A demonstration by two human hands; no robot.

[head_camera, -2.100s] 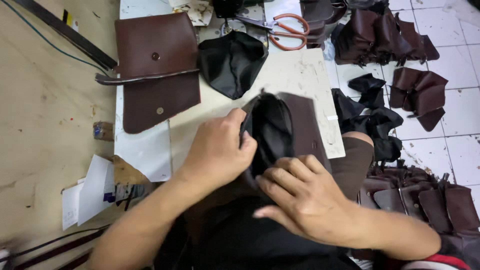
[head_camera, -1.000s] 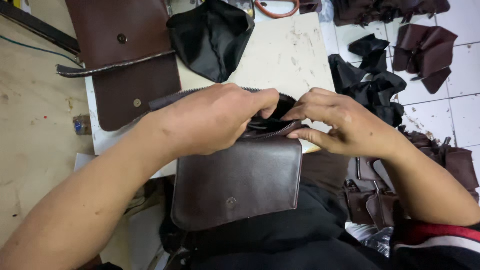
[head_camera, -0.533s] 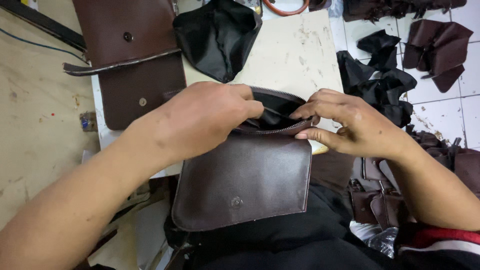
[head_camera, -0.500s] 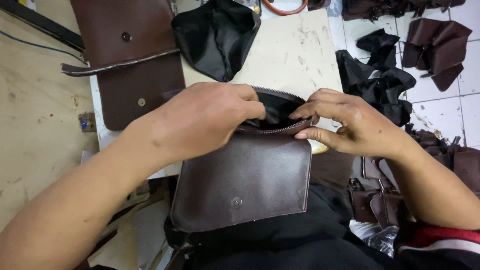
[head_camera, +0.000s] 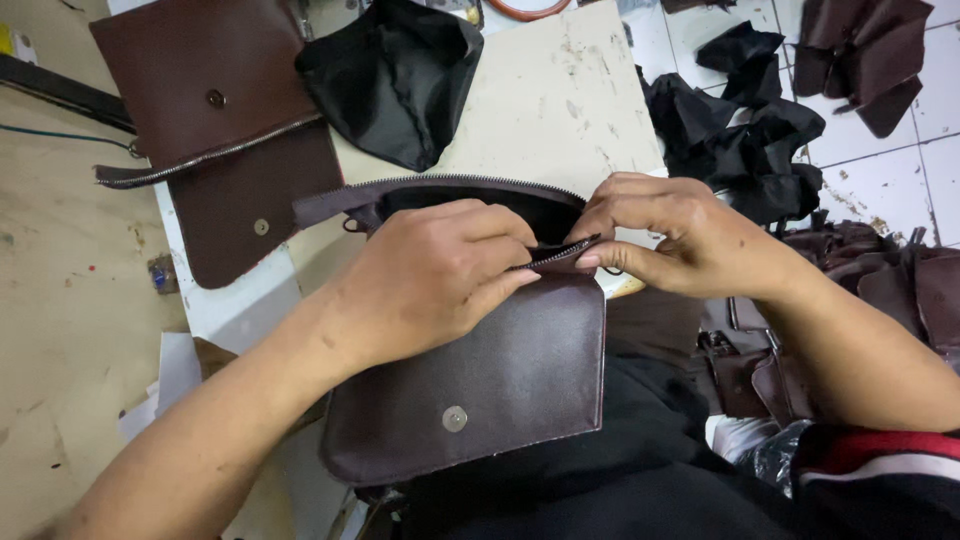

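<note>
Where the pale, scuffed desk (head_camera: 590, 90) fills the upper centre of the frame, a tan floor lies to its left and a white tiled floor (head_camera: 880, 170) to its right. At upper left a second brown leather pouch (head_camera: 230, 130) lies flat on the desk, with a loose black fabric lining (head_camera: 395, 75) just beside it. Black fabric scraps (head_camera: 745, 130) and brown leather pieces (head_camera: 865, 50) are heaped on the tiles at upper right.

At centre, a brown leather bag (head_camera: 480, 385) with a metal snap stud on its front rests partly on the desk edge and partly on the person's lap, its zipped mouth gaping to show black lining. The left hand (head_camera: 430, 275) lies over the bag's upper edge, its fingers (head_camera: 490, 225) curled together and pinching the near zipper edge (head_camera: 555, 253). The right hand (head_camera: 680, 235) meets it from the right, thumb and forefinger closed on the same zipper edge at the bag's upper right corner.
</note>
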